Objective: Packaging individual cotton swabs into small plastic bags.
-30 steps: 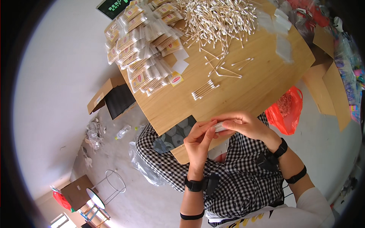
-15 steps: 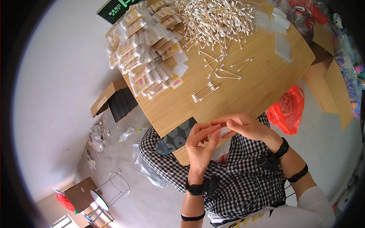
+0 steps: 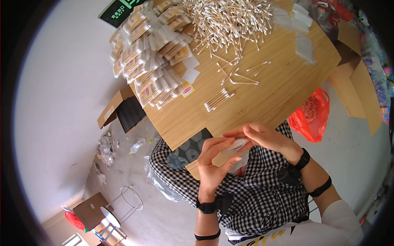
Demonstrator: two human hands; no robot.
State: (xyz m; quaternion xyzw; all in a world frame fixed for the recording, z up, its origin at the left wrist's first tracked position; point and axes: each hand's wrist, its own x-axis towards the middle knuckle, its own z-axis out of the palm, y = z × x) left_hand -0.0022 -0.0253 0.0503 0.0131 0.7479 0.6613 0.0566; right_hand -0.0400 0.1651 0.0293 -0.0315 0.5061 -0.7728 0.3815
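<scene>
Above my lap, at the table's near edge, both my hands are around a small bundle of cotton swabs (image 3: 238,144), its white ends showing. Clear film seems to surround it, though the blur hides where the film begins. My left hand (image 3: 213,162) curls round the bundle from the left, fingers along its top and thumb below. On the other side my right hand (image 3: 264,137) grips it, thumb up, with some fingers hidden behind it. Farther in on the table lies a short row of cotton swabs (image 3: 219,99), with a few loose swabs (image 3: 246,80) beyond.
A big heap of cotton swabs (image 3: 230,24) covers the table's far middle. Filled swab packets (image 3: 152,61) are piled at far left. Clear empty bags (image 3: 304,47) lie at far right. A red plastic bag (image 3: 314,119) and a cardboard box (image 3: 349,90) stand right of the table (image 3: 271,98).
My left thumb has moved down, away from its fingers, and more of the bundle's white ends now shows. The view has shifted slightly; the swabs on the table lie as before.
</scene>
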